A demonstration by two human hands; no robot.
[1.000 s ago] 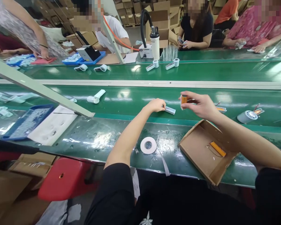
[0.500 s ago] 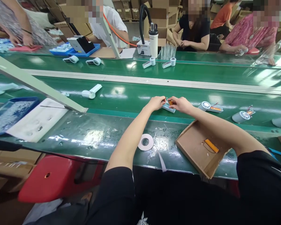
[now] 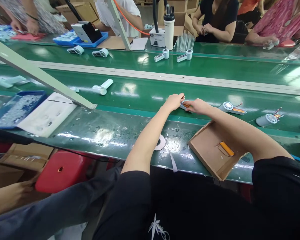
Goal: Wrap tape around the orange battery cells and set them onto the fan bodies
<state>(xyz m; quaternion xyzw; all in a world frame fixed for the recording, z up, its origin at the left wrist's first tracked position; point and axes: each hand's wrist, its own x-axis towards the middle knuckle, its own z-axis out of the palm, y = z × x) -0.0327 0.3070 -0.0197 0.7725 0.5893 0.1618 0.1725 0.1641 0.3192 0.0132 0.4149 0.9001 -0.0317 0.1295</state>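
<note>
Both my hands meet on the near green conveyor belt (image 3: pixel 140 100) over a small white housing part (image 3: pixel 183 106) with an orange battery in it. My left hand (image 3: pixel 174 101) is closed, pinching the part's left end. My right hand (image 3: pixel 198 106) is closed too, fingers pressing on the orange battery at the part's right side. A cardboard tray (image 3: pixel 210 156) by my right forearm holds one orange battery with wires (image 3: pixel 226 148). A roll of white tape (image 3: pixel 161 142) lies under my left forearm, partly hidden.
White fan units with wires (image 3: pixel 231 107) (image 3: pixel 266 119) lie on the belt to the right, another white unit (image 3: pixel 102 87) to the left. A blue tray (image 3: pixel 15 108) and white foam sheet (image 3: pixel 47 115) sit at left under a slanted metal bar (image 3: pixel 40 78). Several people work across the far belt.
My right hand has come down with the orange battery from mid-air to the white part held by my left hand. The view has shifted forward and down.
</note>
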